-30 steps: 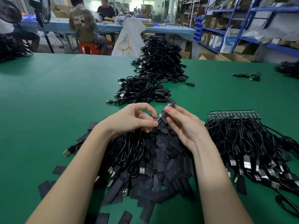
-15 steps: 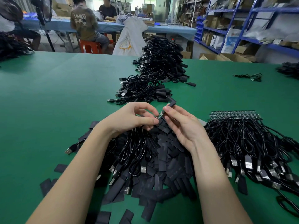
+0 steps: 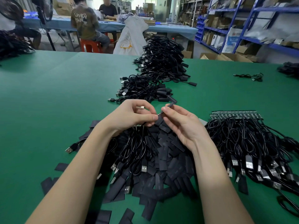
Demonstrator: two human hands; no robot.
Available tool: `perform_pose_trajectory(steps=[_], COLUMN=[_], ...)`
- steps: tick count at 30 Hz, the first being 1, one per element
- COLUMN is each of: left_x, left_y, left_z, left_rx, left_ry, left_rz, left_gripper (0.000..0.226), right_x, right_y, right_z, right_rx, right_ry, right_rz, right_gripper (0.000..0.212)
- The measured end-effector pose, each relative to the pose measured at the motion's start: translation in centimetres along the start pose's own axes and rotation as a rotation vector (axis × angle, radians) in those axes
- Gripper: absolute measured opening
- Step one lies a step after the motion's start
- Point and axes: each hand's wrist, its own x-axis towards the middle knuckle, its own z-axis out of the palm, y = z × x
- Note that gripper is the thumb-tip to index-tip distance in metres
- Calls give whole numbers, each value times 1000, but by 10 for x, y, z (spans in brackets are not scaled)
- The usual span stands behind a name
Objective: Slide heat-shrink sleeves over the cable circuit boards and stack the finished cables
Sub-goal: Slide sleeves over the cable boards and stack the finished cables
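My left hand (image 3: 132,115) pinches the end of a black cable, its small circuit board just showing between my two hands. My right hand (image 3: 181,125) pinches a black heat-shrink sleeve (image 3: 171,101) that sticks up and away past my fingertips, its lower end at the board. Under both hands lies a heap of flat black sleeves (image 3: 161,159) mixed with several USB cables. A bundle of cables with bare green boards (image 3: 234,114) lies to the right. Sleeved cables are stacked in a long pile (image 3: 155,78) straight ahead.
The green table (image 3: 64,94) stretches left. Loose sleeves (image 3: 61,167) are scattered at the near left. A single cable (image 3: 249,76) lies at the far right. People sit at a blue table behind; blue shelving stands at the right.
Both hands stay close together over the sleeve heap. The sleeve in my right hand has slid a little further over the board, which shows less than before.
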Motion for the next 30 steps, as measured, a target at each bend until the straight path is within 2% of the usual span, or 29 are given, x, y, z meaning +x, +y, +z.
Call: perform_pose_trajectory(steps=[7,10,12,19,23,28,30], left_x=[3,1,1,4,4,4,4], left_y=[0,3,4,1,-2,-5,-4], left_z=[7,1,-3,3,-3,-2,-1], left_rx=[7,59,90,113,170,154,175], left_ry=[36,6,-3,67,41,79,85], left_rz=[31,-2,-3,50,33,62,83], left_gripper=[13,16,15,15,16,12,10], right_x=[0,1,2,1,1,2,2], right_y=[3,2,3,6,9,10,11], right_z=[3,2,1,6,8,11,11], right_rx=[-58,6,43,29,59,79,58], right_ry=[5,53,77,62,104,122,108], right_rz=[-14,-20,-12,8,1,4,11], right_gripper=[22,30,29,30,9,8,17])
